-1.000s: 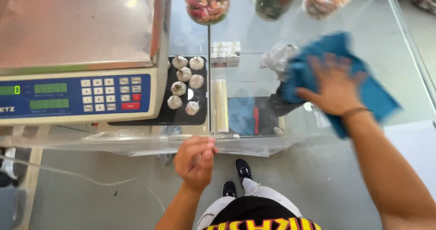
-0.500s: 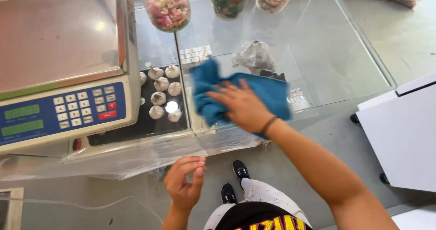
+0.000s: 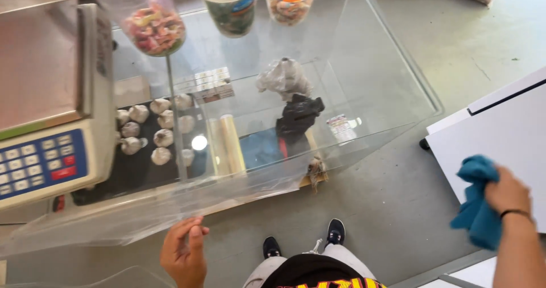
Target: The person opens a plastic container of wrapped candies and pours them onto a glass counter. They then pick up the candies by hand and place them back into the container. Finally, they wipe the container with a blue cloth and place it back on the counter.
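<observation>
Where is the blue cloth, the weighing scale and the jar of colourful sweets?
blue cloth (image 3: 475,211), head view, middle of the hanging folds.
weighing scale (image 3: 40,160), head view, on its keypad.
jar of colourful sweets (image 3: 154,29), head view, on the sweets inside.

Beside the scale (image 3: 45,123): three tubs (image 3: 230,6) behind it, nine garlic bulbs (image 3: 163,137) right, one blue cloth (image 3: 478,208).

Bright daylight, glare spots on the glass counter (image 3: 318,49), slight motion blur and edge distortion.
</observation>
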